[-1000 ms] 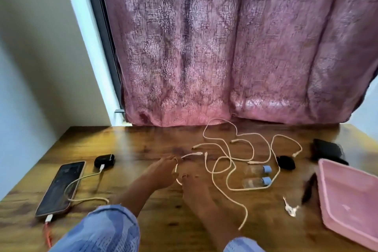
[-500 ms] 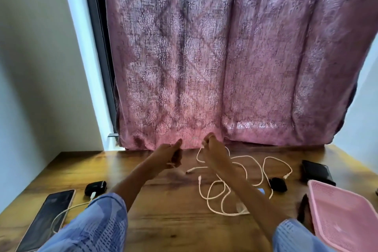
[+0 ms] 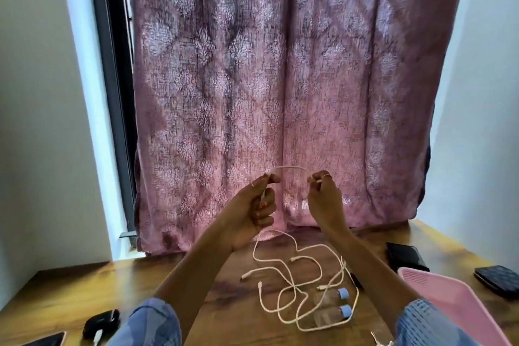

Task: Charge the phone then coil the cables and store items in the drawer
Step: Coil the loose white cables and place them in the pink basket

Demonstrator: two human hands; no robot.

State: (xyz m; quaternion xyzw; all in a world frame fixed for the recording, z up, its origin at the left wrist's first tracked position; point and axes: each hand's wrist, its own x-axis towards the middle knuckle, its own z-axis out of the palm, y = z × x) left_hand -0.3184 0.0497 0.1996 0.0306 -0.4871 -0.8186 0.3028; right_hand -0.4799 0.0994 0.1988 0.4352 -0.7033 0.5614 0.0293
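Daylight glowed through the curtain (image 3: 280, 93), leaving both arms backlit and dark. The table (image 3: 70, 289) shone faintly. Wide-angle bending curved the edges, and the whole frame looked soft.

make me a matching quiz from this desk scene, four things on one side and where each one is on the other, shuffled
Things:
1. white cable
2. pink basket
3. two small clear bottles
4. black charger block

Places:
A. lying among the loose cables on the table
B. near the bottom left, beside the phone's corner
C. held up in front of the curtain between the left hand and the right hand
D. at the right edge of the table

Pairs: 1-C, 2-D, 3-A, 4-B
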